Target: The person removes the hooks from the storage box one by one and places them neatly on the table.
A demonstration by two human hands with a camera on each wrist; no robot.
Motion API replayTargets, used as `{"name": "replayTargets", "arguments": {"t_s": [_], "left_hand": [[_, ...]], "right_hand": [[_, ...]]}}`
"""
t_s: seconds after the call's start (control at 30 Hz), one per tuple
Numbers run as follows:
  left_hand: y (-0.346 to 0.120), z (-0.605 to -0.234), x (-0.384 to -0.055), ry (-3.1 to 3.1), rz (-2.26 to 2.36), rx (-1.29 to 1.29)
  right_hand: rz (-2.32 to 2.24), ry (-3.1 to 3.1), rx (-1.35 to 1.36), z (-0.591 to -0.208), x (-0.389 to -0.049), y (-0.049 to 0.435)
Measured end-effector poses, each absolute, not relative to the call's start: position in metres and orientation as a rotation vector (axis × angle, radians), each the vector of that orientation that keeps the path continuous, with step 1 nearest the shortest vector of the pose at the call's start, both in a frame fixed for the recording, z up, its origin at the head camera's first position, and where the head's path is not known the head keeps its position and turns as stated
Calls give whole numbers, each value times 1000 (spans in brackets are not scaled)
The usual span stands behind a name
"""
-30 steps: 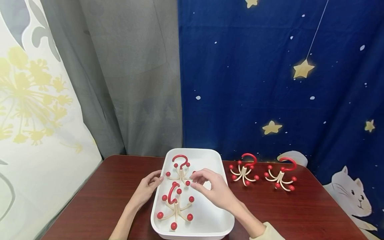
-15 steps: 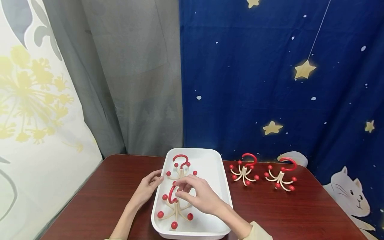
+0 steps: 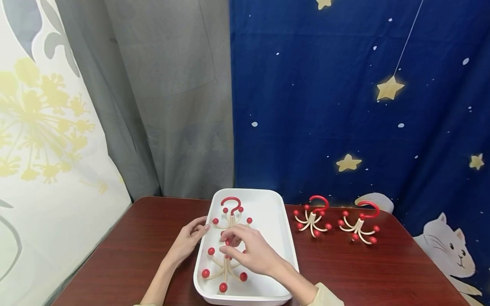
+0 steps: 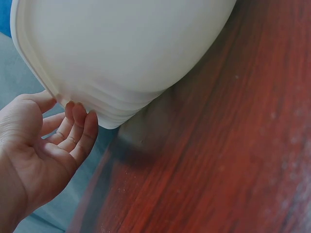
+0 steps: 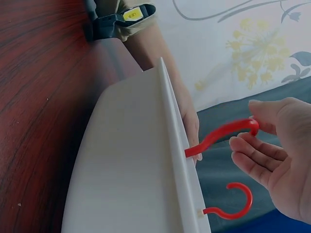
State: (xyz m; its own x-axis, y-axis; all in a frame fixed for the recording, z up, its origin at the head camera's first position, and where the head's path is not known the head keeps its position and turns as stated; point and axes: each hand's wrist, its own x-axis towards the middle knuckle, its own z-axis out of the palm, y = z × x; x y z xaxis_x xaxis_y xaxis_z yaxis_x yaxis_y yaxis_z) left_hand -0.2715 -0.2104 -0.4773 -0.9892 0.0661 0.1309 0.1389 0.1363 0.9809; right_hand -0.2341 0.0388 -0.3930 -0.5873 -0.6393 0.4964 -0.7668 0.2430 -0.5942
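Note:
A white tub (image 3: pixel 268 202) stands on the table with two cream hangers in it, each having several curved arms tipped with red balls and a red hook on top. My left hand (image 3: pixel 187 240) pinches the tub's left rim, thumb on the edge and fingers below, as the left wrist view shows. My right hand (image 3: pixel 250 250) reaches over the near hanger (image 3: pixel 226 267). In the right wrist view, its thumb and forefinger pinch the end of that hanger's red hook (image 5: pixel 223 133). Behind it is the far hanger (image 3: pixel 231 219), partly covered by my right hand.
Two more such hangers, one nearer the tub (image 3: pixel 312 219) and one farther right (image 3: pixel 358 225), stand on the dark red-brown table (image 3: pixel 153 221). A grey curtain (image 3: pixel 183 106) and a blue star-printed curtain (image 3: pixel 306 106) hang behind the table.
My right hand has moved left and slightly nearer, from beside the far hanger to the near hanger's hook, which it now pinches. My left hand stays at the rim.

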Motion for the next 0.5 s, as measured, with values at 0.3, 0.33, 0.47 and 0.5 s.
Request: {"name": "replayTargets", "arguments": {"t_s": [0.3,0.33,0.47,0.5], "left_hand": [[-210,-478,-272,-2331,-2017,-212],[-210,-478,-272,-2331,-2016,-208],[-210,-477,-271,-2331,-2014,-193],[-210,-477,-271,-2329,-2012,-190]], "right_hand": [[1319,-2371,1200,-394,-235,41],[1315,-2375,1185,-394,-235,41],[1291,-2381,1161,-392,-235,41],[1285,-2380,1161,-391,-235,41]]}}
